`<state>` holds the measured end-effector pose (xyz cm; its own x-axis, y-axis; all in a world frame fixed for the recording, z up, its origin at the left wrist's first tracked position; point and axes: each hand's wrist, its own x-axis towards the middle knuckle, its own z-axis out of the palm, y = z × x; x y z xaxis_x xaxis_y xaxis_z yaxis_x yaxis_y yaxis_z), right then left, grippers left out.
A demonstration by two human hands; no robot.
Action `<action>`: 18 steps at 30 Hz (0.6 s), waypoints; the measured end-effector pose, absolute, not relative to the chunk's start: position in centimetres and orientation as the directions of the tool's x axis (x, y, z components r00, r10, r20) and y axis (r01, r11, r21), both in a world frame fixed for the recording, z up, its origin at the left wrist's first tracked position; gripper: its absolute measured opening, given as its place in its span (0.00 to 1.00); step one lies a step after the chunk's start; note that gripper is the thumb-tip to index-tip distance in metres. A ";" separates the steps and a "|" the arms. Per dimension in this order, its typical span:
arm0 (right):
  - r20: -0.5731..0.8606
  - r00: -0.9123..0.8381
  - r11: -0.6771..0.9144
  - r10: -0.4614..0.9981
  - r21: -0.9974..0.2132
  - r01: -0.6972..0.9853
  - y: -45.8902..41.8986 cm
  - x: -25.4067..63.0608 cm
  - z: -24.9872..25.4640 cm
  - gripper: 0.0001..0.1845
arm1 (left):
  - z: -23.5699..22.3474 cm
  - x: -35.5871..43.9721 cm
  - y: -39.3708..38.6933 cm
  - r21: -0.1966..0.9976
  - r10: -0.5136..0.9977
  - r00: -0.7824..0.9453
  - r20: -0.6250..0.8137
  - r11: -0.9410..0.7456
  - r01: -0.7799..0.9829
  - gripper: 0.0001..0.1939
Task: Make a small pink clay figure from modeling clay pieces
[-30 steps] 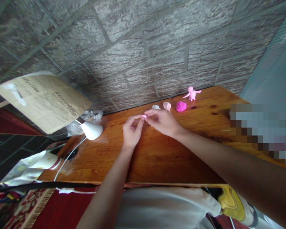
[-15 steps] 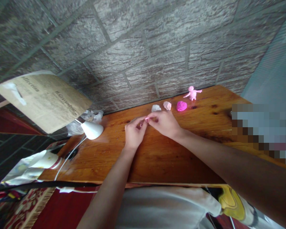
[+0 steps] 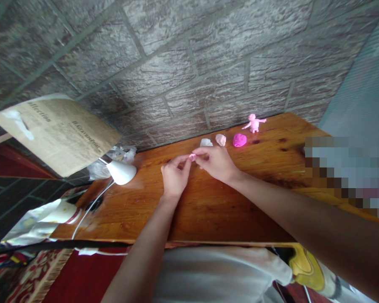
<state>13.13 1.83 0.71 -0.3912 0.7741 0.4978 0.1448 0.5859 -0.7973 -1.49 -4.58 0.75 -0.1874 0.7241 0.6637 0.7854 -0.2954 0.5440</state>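
Observation:
Between the fingertips of both hands is a small bit of pink modelling clay (image 3: 192,157), held just above the wooden table (image 3: 139,202). My left hand (image 3: 175,176) pinches it from the left with thumb and forefinger. From the right, my right hand (image 3: 217,162) pinches the same bit. Behind the right hand lie a white clay lump (image 3: 206,142), partly covered by the fingers, and a pale pink clay lump (image 3: 220,139). Further right sits a bright magenta clay lump (image 3: 239,140). A pink clay figure (image 3: 254,123) with outstretched arms stands near the wall.
On the left a white lamp (image 3: 122,172) with a paper shade (image 3: 60,130) stands before a crumpled plastic bag (image 3: 126,155). Its white cord (image 3: 86,212) runs to the table's front edge. A paper cup (image 3: 61,211) lies at the left corner. The stone-patterned wall (image 3: 177,75) borders the back.
Both hands shifted slightly right, then back left, keeping the pink bit pinched between them. The fingers have changed their hold a little. The lumps and the figure stay in place.

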 end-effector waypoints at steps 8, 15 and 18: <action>0.402 -0.397 0.482 0.825 -0.867 0.125 1.8 13.4 1.0 0.08 | 0.7 -1.4 -4.6 0.476 0.727 -0.102 0.680 -0.331 0.815 0.11; 0.362 -0.409 0.396 0.838 -0.918 -0.002 2.1 13.0 0.5 0.06 | 0.7 -1.6 -4.6 0.569 0.745 -0.172 0.644 -0.317 0.759 0.10; 0.343 -0.391 0.368 0.854 -0.930 -0.009 2.2 13.1 0.8 0.06 | 0.4 -1.7 -4.2 0.692 0.787 -0.203 0.583 -0.350 0.631 0.12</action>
